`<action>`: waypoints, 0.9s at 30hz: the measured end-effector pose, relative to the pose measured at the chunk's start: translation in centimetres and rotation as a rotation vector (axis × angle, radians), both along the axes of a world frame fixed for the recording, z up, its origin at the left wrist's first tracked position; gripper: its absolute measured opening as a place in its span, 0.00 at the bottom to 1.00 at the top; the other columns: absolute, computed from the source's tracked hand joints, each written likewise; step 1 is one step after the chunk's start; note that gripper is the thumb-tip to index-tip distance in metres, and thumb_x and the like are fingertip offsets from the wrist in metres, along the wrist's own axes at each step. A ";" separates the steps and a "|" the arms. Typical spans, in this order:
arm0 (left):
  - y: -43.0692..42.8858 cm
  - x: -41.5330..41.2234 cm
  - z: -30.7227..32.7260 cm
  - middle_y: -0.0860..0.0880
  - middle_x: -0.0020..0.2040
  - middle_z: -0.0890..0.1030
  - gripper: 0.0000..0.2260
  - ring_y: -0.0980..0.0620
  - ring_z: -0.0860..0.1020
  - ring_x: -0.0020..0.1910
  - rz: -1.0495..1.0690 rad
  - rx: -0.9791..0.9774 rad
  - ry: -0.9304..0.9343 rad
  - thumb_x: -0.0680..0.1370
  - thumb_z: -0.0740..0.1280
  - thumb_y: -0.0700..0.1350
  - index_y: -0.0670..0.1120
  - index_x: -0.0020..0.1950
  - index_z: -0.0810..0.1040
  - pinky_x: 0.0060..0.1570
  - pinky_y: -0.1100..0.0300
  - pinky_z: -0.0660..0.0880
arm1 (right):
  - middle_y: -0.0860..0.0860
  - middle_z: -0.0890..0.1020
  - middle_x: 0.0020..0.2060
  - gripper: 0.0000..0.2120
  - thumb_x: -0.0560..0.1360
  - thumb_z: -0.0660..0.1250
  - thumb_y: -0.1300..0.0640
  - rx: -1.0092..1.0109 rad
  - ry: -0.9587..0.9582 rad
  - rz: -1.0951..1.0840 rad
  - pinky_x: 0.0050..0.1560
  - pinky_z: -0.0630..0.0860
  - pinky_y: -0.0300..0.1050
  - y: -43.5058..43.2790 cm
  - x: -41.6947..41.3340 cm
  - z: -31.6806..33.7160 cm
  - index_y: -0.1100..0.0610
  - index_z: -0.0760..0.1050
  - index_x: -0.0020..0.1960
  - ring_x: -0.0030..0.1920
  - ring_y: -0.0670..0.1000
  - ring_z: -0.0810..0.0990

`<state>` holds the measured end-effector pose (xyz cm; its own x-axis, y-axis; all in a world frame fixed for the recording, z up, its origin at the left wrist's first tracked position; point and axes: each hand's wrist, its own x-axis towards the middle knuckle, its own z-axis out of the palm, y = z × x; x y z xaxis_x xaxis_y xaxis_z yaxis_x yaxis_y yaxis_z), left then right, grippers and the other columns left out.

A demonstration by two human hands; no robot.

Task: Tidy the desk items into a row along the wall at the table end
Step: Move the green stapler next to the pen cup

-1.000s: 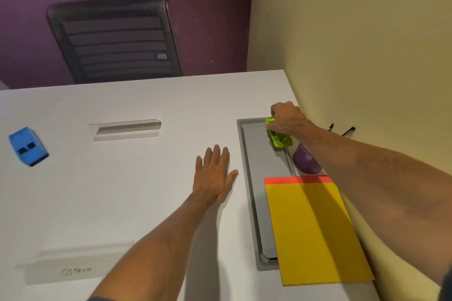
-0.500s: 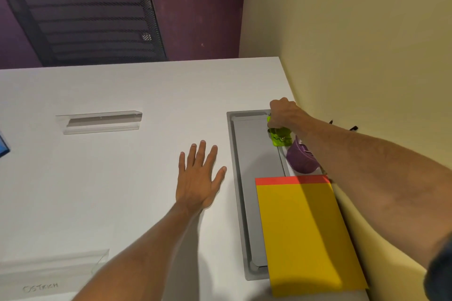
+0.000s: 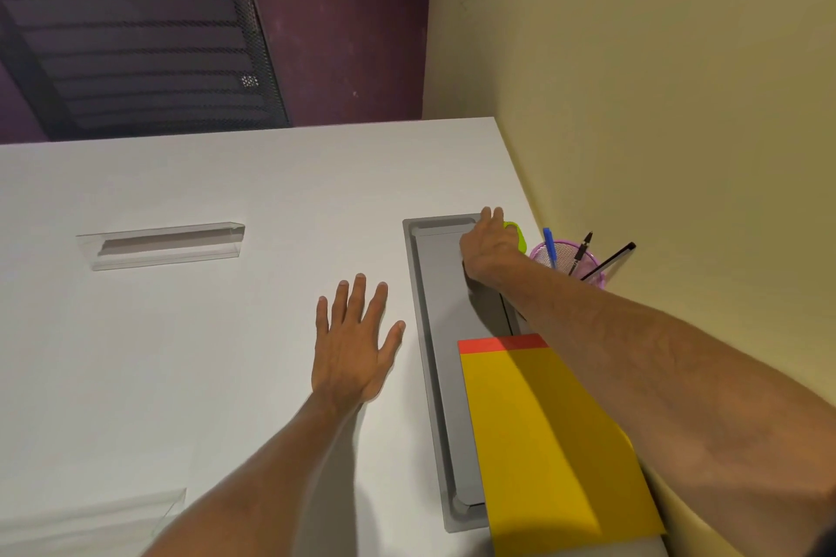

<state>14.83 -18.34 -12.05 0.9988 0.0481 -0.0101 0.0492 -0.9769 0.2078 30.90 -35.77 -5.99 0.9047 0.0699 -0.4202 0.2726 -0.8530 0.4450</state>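
My right hand [image 3: 491, 246] is closed over a lime green stapler [image 3: 519, 236] at the far end of the grey cable tray [image 3: 427, 330], close to the yellow wall. Most of the stapler is hidden under my fingers. Just right of it stands a purple mesh pen cup [image 3: 565, 256] with a blue pen and two dark pens. A yellow notepad [image 3: 543, 443] with a red top strip lies along the wall, nearer to me. My left hand [image 3: 353, 344] rests flat on the white table [image 3: 226, 353], fingers spread, holding nothing.
A clear acrylic name holder [image 3: 167, 245] lies on the table at mid left. Another clear holder [image 3: 90, 520] sits at the near left edge. A black mesh chair [image 3: 135, 45] stands behind the table's far edge, against the purple wall.
My right hand has carried the green stapler farther along the tray toward the wall side. The pen cup now shows fully, with its pens. The view has shifted right; the blue item left the frame.
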 end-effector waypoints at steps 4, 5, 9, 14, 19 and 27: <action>0.0 0.0 -0.1 0.48 0.80 0.50 0.30 0.46 0.47 0.80 0.002 -0.001 -0.001 0.79 0.40 0.65 0.55 0.79 0.52 0.77 0.44 0.43 | 0.63 0.48 0.78 0.34 0.78 0.65 0.55 0.047 0.050 -0.049 0.71 0.63 0.58 -0.1 0.3 0.1 0.59 0.53 0.78 0.77 0.66 0.47; 0.0 0.0 -0.2 0.48 0.80 0.50 0.30 0.46 0.47 0.80 0.004 -0.003 -0.003 0.79 0.40 0.65 0.55 0.79 0.52 0.77 0.44 0.43 | 0.63 0.49 0.78 0.35 0.77 0.66 0.55 0.044 0.054 -0.059 0.71 0.63 0.58 -0.2 0.4 0.2 0.59 0.53 0.78 0.77 0.66 0.48; 0.0 0.1 -0.3 0.49 0.80 0.50 0.30 0.46 0.47 0.80 0.004 0.009 0.000 0.79 0.40 0.65 0.56 0.79 0.51 0.76 0.45 0.43 | 0.64 0.49 0.77 0.38 0.76 0.69 0.55 0.028 0.049 -0.078 0.72 0.62 0.58 -0.6 0.5 0.3 0.60 0.53 0.78 0.77 0.67 0.49; 0.1 0.1 -0.3 0.49 0.80 0.49 0.30 0.47 0.45 0.80 0.008 0.017 0.006 0.79 0.39 0.66 0.56 0.79 0.50 0.77 0.45 0.42 | 0.65 0.49 0.77 0.38 0.75 0.70 0.55 -0.004 0.054 -0.086 0.72 0.63 0.58 -0.8 0.5 0.8 0.61 0.54 0.78 0.77 0.68 0.49; 0.1 0.1 -0.3 0.50 0.80 0.47 0.30 0.47 0.44 0.80 0.010 0.016 0.014 0.79 0.39 0.66 0.56 0.79 0.49 0.77 0.45 0.42 | 0.65 0.49 0.77 0.37 0.76 0.69 0.56 -0.028 0.063 -0.098 0.73 0.63 0.57 -0.8 0.6 1.0 0.61 0.53 0.78 0.76 0.68 0.51; 0.0 0.0 -0.1 0.50 0.80 0.47 0.30 0.47 0.44 0.80 0.010 0.005 0.010 0.79 0.39 0.66 0.56 0.79 0.49 0.77 0.45 0.41 | 0.65 0.50 0.77 0.35 0.76 0.68 0.56 -0.048 0.083 -0.141 0.72 0.63 0.57 -1.3 1.0 1.2 0.61 0.55 0.77 0.76 0.68 0.51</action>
